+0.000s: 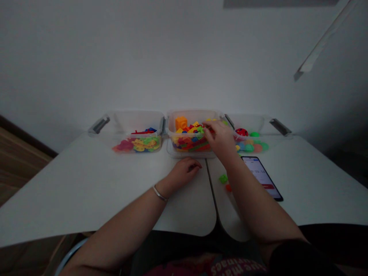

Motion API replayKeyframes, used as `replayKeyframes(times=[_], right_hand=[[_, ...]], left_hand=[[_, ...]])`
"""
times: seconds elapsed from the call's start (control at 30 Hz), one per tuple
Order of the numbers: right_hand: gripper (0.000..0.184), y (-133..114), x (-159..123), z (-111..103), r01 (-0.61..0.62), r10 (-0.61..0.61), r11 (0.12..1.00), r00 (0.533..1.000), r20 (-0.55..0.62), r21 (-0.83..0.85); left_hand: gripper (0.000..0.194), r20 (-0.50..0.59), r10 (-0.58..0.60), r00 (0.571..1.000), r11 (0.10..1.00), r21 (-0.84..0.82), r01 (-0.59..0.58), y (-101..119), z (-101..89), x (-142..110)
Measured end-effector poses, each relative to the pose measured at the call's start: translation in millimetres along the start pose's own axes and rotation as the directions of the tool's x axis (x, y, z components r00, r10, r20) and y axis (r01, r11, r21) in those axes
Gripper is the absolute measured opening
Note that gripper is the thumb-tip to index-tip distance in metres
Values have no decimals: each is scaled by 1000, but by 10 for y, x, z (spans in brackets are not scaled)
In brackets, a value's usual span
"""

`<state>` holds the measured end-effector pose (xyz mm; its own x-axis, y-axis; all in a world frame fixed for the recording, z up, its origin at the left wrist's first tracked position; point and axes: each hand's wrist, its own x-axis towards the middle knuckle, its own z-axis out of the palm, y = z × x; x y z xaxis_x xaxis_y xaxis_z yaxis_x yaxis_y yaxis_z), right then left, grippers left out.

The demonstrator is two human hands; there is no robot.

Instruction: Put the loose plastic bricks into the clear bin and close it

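Right-hand grip (219,138) curls down onto toy blocks (189,141).

A homelike room with white desks (86,184), wooden floor (17,161).

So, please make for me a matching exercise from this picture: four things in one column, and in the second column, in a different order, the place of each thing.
Things:
1. right hand
2. left hand
3. smartphone
4. orange cube

Places:
A. inside the middle clear box, at its back left
B. lying flat on the white table, right of that box
C. reaching in at the coloured bricks in that box
D. resting on the table, in front of that box

Pairs: 1-C, 2-D, 3-B, 4-A
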<state>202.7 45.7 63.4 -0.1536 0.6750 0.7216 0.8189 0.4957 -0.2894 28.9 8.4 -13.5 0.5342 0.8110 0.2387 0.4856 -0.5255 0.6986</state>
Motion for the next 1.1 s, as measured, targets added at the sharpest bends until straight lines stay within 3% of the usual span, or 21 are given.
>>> replayKeyframes(times=[0.2, 0.53, 0.7, 0.83, 0.97, 1.03, 1.1], right_hand=[[34, -39, -118, 51, 62, -53, 981, 997, 57, -182], [27, -56, -161, -20, 128, -99, 975, 982, 161, -180], [42, 3, -176, -94, 118, -108, 990, 985, 135, -74], [49, 68, -217, -192, 100, -102, 995, 989, 106, 29], [46, 93, -308, -365, 77, -81, 994, 995, 64, 75], [40, 103, -376, -481, 49, -55, 997, 992, 112, 60], [33, 117, -456, -598, 24, -30, 999, 973, 231, 29]], left_hand=[[17, 1, 6, 1000, 1000, -12, -6, -21, 4, 3], [16, -4, 14, 1000, 1000, -16, -14, -31, 11, -8], [16, 7, 15, 1000, 1000, -12, -15, -14, 2, -15], [16, 23, 14, 1000, 1000, -12, -14, 0, -8, -19], [16, 27, -2, 1000, 1000, -7, 3, 11, -12, -19], [16, 24, -8, 1000, 1000, -5, 8, 12, -8, -19], [17, 25, -8, 1000, 1000, -1, 8, 9, 0, -18]])
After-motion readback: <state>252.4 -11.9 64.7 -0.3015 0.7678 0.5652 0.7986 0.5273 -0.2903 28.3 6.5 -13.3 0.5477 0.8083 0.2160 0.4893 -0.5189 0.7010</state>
